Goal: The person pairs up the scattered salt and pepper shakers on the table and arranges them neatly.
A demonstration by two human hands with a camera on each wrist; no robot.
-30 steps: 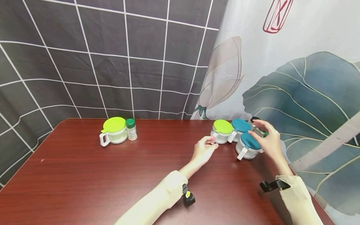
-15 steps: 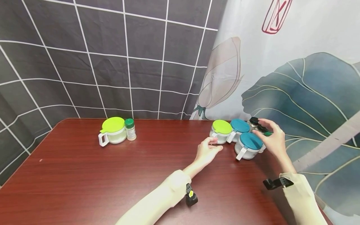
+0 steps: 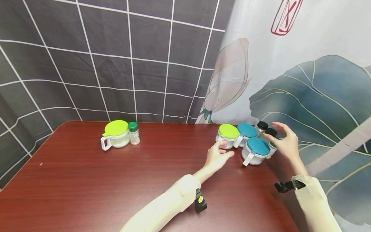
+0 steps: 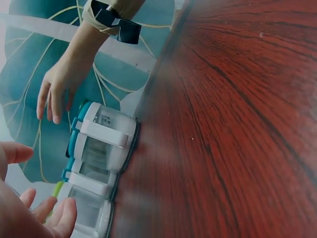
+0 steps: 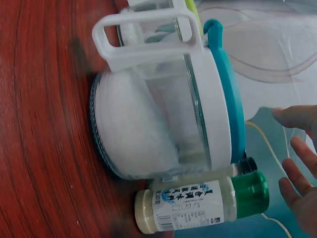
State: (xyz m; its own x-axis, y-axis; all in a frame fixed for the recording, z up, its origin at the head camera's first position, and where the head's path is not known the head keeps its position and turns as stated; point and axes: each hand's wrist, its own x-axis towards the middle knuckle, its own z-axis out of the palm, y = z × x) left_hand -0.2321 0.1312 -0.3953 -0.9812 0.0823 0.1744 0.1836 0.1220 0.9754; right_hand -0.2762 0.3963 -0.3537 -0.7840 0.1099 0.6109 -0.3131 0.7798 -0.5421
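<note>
In the head view my left hand (image 3: 217, 158) is close in front of a green-lidded jar (image 3: 229, 132), thumb and fingers apart with nothing between them. My right hand (image 3: 287, 143) hovers beside the black-capped bottles (image 3: 271, 132), its fingers spread and empty. Between the hands stand two blue-lidded jars, one in front (image 3: 258, 146) and one behind (image 3: 247, 130), with white handles. The right wrist view shows white grains in the front jar (image 5: 133, 124). Against it stands a green-capped seasoning bottle (image 5: 193, 206) with a printed label, below the right fingers (image 5: 299, 183).
Far left on the brown table (image 3: 116, 187) stand another green-lidded jar (image 3: 117, 129) and a green-capped shaker (image 3: 134, 133). A dark grid curtain (image 3: 116, 64) hangs behind the table, and a floral curtain (image 3: 290, 80) borders its right side.
My right hand has drawn right, off the bottle group, so the black caps show more fully. My left hand has slid slightly right along the front of the green-lidded jar. The jars look unmoved.
</note>
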